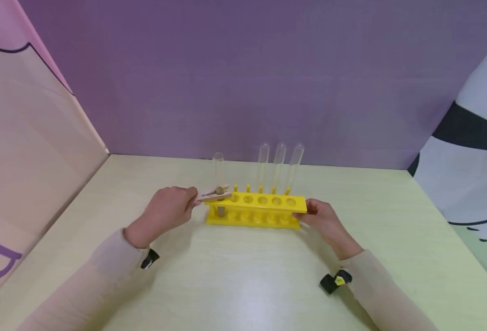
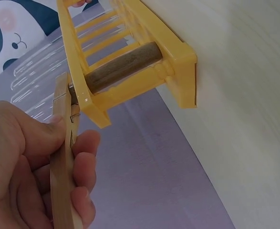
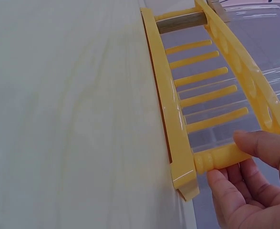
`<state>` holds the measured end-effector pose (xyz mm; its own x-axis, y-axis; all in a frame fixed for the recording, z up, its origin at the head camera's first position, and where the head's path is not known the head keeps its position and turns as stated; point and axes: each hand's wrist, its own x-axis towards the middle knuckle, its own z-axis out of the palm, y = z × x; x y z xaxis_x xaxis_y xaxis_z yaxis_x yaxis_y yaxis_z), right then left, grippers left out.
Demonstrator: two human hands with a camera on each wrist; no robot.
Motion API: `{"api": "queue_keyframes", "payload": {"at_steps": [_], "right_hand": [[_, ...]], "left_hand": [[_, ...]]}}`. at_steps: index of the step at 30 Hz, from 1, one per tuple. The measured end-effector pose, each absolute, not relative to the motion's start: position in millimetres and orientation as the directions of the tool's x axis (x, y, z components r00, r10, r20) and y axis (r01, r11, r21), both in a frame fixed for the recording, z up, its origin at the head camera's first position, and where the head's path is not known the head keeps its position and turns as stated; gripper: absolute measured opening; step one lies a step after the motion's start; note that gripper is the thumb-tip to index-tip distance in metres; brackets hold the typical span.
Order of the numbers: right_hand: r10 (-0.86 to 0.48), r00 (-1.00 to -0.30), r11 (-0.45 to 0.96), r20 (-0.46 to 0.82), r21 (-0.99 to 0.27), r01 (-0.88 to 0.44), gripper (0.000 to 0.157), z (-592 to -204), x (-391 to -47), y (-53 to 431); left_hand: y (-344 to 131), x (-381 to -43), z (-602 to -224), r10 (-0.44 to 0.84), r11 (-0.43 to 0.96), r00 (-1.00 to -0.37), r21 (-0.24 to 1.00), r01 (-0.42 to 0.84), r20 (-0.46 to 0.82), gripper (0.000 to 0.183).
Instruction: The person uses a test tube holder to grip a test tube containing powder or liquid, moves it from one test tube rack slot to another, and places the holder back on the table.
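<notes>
On a Pale Wood-Grain Tabletop [image 1: 243, 276], Two Hands Attend a Yellow Plastic Test-Tube Rack [image 1: 254, 208]

Near the tabletop's far edge, before a plain purple backdrop [image 1: 243, 82], the rack stands upright on its base, and I watch from a distance through three cameras. At its left end, the left hand [image 1: 166, 210] has its thumb and curled fingers clamped on a pale wooden spring clip [image 2: 61, 183]. The clip's jaw end meets a clear, slender test tube [image 2: 123, 67] just above the rack's top deck; I cannot tell how tightly the clip closes on it. That tube stands upright in the leftmost hole, clear in its upper part and brown in its lower part.

At the opposite end, the right hand [image 1: 319, 218] pinches the rack's yellow end post [image 3: 221, 156], thumb on one side and fingers on the other, as my right-wrist view shows. Along the rear, toward the right, three clear test tubes [image 1: 279, 160] sit upside down over yellow pegs, rounded ends up. Light beige sleeves [image 1: 98, 271] cover both forearms, with a black device [image 1: 150, 259] at the left wrist and another at the right. Flanking the tabletop are a pale printed panel [image 1: 32, 133] on the left and a black-and-white cartoon print [image 1: 471, 161] on the right.
</notes>
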<state>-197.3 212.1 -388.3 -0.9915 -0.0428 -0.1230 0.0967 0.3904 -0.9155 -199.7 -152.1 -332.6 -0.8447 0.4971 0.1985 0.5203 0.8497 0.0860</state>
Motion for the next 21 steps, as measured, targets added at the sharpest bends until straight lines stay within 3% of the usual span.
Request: {"api": "queue_keyframes", "payload": {"at_steps": [21], "right_hand": [[-0.041,-0.993,0.383,-0.114,-0.919,0.09,0.031,-387.7,-197.2,211.6]], "left_hand": [[-154.6,-198.3,-336.5,0.487,0.832,-0.843,0.172,0.528,0.229,0.015]]}}
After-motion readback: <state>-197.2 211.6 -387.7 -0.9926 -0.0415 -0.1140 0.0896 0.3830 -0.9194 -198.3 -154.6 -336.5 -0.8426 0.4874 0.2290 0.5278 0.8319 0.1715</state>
